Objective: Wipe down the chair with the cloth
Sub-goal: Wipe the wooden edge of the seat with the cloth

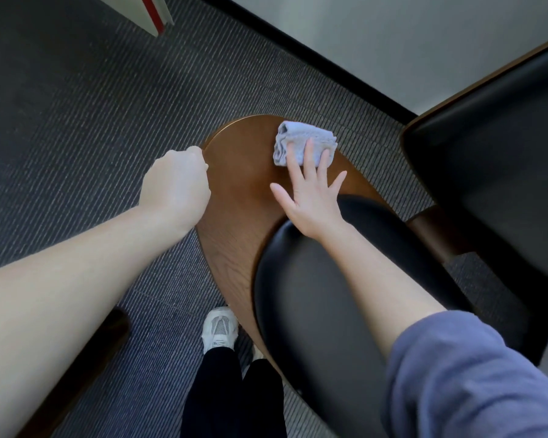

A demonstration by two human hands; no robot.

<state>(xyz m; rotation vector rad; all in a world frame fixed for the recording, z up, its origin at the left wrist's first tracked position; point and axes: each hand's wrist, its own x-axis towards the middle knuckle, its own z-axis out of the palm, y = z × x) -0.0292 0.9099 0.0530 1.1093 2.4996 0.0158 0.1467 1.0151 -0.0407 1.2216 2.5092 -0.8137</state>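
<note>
Under both arms, chair (241,197): the biggest thing of the task, a curved brown wood shell with a black pad (314,295), standing on striped grey carpet (76,105). I judge it stiff and rather heavy, so a wiping push should not move it. The wood looks smooth and maybe a little slippery.
Where to hold the chair: at the rim of the wood, on the side away from the cloth, where the shell is thin enough for fingers to go around.
Second chair (503,153): dark, at the right, near the first chair but apart from it.
Left hand (174,184): closed like a fist at the left rim of the wood, fingers curled over the edge and gripping it. The fingertips are hidden.
Right hand (310,197): flat and spread, all 5 fingers straight. 2 or 3 fingertips press the cloth onto the wood.
Cloth (293,137): small, pale blue-grey, folded and bunched, lying on the far end of the wood shell. It is soft, light and without its own shape. I think it can slip from under straight fingers, so more palm on it, or a pinch of 1 fold, should guide it better.
</note>
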